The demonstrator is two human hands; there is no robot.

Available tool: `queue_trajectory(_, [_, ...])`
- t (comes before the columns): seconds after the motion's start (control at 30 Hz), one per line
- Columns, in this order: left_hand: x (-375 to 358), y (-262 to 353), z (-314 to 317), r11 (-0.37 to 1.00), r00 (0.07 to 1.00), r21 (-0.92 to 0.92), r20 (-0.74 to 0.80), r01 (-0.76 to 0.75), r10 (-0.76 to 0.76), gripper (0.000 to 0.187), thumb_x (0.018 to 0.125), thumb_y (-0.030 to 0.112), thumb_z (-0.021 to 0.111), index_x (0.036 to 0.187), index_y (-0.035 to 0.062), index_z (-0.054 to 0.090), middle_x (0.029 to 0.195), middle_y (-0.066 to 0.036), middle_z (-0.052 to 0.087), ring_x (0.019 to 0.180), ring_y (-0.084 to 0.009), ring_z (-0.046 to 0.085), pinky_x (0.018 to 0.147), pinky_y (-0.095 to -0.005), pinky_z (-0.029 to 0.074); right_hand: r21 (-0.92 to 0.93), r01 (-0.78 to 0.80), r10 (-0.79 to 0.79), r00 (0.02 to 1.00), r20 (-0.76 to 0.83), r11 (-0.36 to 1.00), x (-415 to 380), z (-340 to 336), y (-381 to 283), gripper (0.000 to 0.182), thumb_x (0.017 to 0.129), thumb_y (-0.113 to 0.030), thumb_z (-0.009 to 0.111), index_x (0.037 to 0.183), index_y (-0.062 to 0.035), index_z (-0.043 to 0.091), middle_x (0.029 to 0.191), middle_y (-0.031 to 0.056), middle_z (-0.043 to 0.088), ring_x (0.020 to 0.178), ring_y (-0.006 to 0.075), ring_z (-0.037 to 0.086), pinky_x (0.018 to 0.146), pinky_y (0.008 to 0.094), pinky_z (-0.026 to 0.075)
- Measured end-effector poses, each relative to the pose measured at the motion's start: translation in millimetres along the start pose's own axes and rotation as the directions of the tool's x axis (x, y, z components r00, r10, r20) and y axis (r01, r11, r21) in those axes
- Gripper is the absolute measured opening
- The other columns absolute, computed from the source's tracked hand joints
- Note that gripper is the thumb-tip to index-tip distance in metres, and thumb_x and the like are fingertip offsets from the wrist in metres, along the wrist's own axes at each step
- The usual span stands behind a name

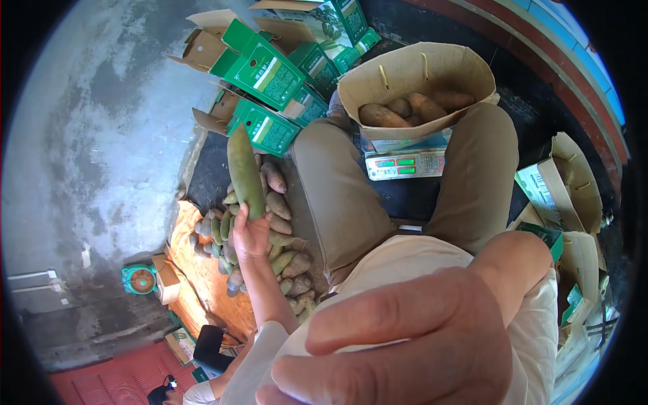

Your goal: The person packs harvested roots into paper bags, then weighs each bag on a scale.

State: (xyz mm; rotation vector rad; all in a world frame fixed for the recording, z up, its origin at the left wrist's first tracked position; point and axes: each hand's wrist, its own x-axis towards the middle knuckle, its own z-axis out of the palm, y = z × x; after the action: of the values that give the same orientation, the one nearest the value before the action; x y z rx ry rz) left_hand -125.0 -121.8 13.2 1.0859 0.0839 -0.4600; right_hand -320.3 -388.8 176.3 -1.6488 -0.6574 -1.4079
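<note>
Mottled grey wall [115, 135] fills the left side while the fingers of the left hand [252, 234] hold the near end of a long, smooth green root vegetable [246, 169], probably stiff, weighty and best gripped mid-length, over piled brownish tubers [297, 264]; the right hand's grip [405, 337] is hidden.

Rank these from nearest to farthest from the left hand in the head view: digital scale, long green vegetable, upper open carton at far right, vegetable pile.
1. Long green vegetable, held in the left hand.
2. Vegetable pile, just beyond and around that hand.
3. Digital scale, to the right, between the legs.
4. Upper open carton, far right, past the right leg.
</note>
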Motion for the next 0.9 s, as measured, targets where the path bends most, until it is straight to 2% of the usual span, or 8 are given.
queue_trajectory(0.03, [2,4,18,1.0,1.0,0.005,-0.003,-0.029,0.029,0.039,0.089,0.028,0.059,0.118,0.0027,0.053,0.099,-0.012,0.062,0.085,-0.0228,0.059,0.076,-0.0356,0.048,-0.012,0.0,-0.001,0.999,-0.045,1.0,1,0,-4,0.021,0.064,-0.019,0.069,0.082,-0.0098,0.065,0.079,0.0047,0.062,0.071,0.0216,0.06,0.062,0.0299,0.048])
queue_trajectory(0.23, [29,2,84,0.996,0.928,-0.029,0.368,0.081,-0.064,0.041,0.086,0.027,0.064,0.117,0.0011,0.054,0.103,-0.014,0.062,0.091,-0.024,0.06,0.078,-0.0353,0.049,-0.108,-0.077,0.05,0.971,-0.233,0.991,8,0,-24,0.022,0.06,-0.024,0.07,0.078,-0.0123,0.066,0.072,0.0028,0.061,0.067,0.0196,0.059,0.058,0.0275,0.047])
queue_trajectory(0.37, [42,-13,123,0.992,0.939,0.07,0.319,0.108,-0.125,0.043,0.085,0.029,0.066,0.117,0.0029,0.054,0.1,-0.013,0.062,0.085,-0.0233,0.06,0.074,-0.0355,0.049,-0.143,-0.126,0.077,0.948,-0.308,0.982,9,-6,-30,0.023,0.057,-0.027,0.071,0.075,-0.014,0.066,0.068,0.0015,0.06,0.063,0.0182,0.058,0.056,0.0259,0.047])
queue_trajectory(0.47, [51,-33,154,0.982,0.94,0.052,0.283,0.184,-0.191,0.044,0.084,0.032,0.067,0.116,0.0051,0.054,0.096,-0.011,0.063,0.081,-0.0232,0.061,0.07,-0.035,0.049,-0.165,-0.162,0.098,0.935,-0.341,0.973,11,-6,-34,0.024,0.055,-0.03,0.071,0.073,-0.0153,0.066,0.064,0.0006,0.059,0.061,0.0172,0.058,0.054,0.0247,0.046])
queue_trajectory(0.63, [73,-75,178,0.922,0.857,0.052,0.353,0.383,-0.375,0.047,0.082,0.031,0.069,0.118,0.0065,0.051,0.102,-0.012,0.061,0.086,-0.0248,0.059,0.072,-0.0343,0.05,-0.187,-0.346,0.228,0.855,-0.465,0.919,20,-2,-46,0.025,0.051,-0.034,0.072,0.069,-0.0174,0.066,0.059,-0.001,0.058,0.057,0.0155,0.057,0.05,0.0227,0.045])
queue_trajectory(0.73, [84,-100,190,0.879,0.827,0.073,0.311,0.471,-0.469,0.049,0.081,0.031,0.071,0.118,0.0062,0.051,0.102,-0.012,0.061,0.086,-0.0249,0.06,0.072,-0.0344,0.049,-0.206,-0.178,0.112,0.949,-0.296,0.962,4,-16,-35,0.027,0.054,-0.036,0.074,0.071,-0.016,0.066,0.059,-0.0006,0.058,0.055,0.016,0.056,0.049,0.023,0.045])
queue_trajectory(0.83, [88,-115,204,0.865,0.817,0.127,0.287,0.485,-0.5,0.051,0.081,0.033,0.071,0.118,0.0051,0.05,0.103,-0.012,0.06,0.087,-0.0255,0.059,0.073,-0.034,0.049,-0.181,0.011,-0.07,0.945,-0.321,0.983,0,-7,-18,0.031,0.055,-0.038,0.074,0.071,-0.0135,0.066,0.061,0.0006,0.059,0.055,0.0167,0.056,0.048,0.0239,0.044])
queue_trajectory(0.9, [88,-125,214,0.859,0.819,0.147,0.259,0.49,-0.512,0.046,0.081,0.035,0.071,0.11,0.0044,0.053,0.099,-0.013,0.06,0.088,-0.027,0.062,0.073,-0.0358,0.05,-0.178,-0.025,-0.047,0.92,-0.388,0.984,7,0,-20,0.033,0.057,-0.039,0.075,0.072,-0.0116,0.065,0.063,0.0019,0.059,0.056,0.0171,0.057,0.048,0.0248,0.045])
